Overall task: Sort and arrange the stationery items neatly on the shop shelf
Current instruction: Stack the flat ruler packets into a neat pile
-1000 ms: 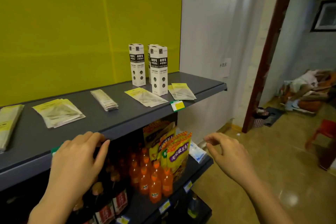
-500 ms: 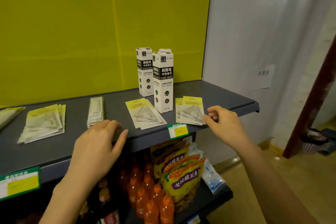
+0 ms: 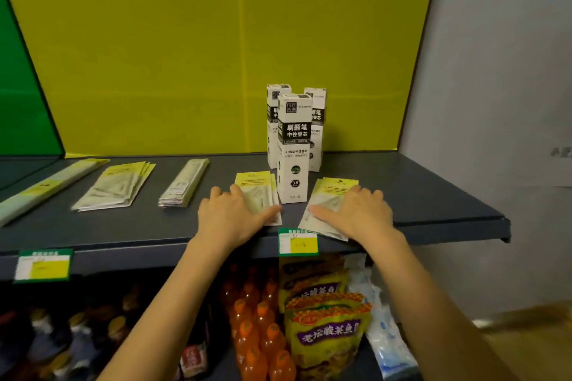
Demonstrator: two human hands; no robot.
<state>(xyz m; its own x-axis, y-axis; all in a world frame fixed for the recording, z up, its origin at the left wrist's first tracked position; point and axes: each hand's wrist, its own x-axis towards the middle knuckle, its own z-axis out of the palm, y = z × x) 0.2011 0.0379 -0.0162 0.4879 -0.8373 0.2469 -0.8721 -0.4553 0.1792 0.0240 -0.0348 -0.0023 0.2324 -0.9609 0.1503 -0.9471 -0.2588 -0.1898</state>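
Pressed left hand (image 3: 230, 214), fingers straight, flat on packet stack (image 3: 254, 183) near shelf (image 3: 433, 201) front edge; right hand (image 3: 360, 214) likewise on second stack (image 3: 335, 188), right of refill box (image 3: 294, 148); likely pinned for squaring

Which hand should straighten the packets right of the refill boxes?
Right. The right hand lies flat on the right packet pile; the left hand rests on the left packet pile, across the front refill box.
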